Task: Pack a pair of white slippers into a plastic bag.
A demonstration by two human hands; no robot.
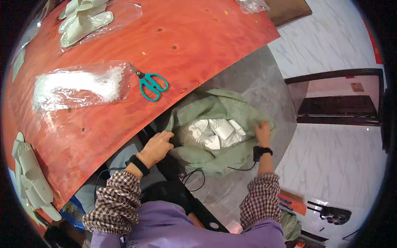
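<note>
A green woven sack stands on the floor beside the table, its mouth spread wide. White flat pieces in clear plastic show inside it; their kind I cannot make out. At the sack's left rim, my left hand is closed on the edge of the fabric. My right hand grips the opposite rim, its fingertips partly lost against the cloth. On the table, nearest my left hand, lie teal-handled scissors. A clear bag of thin white strands is just left of them.
The red tabletop slants across the left, its edge close to the sack. Pale green slippers lie at the far left, with more slippers at the near left. Black cables hang near my wrists. A dark-framed doorway is at right.
</note>
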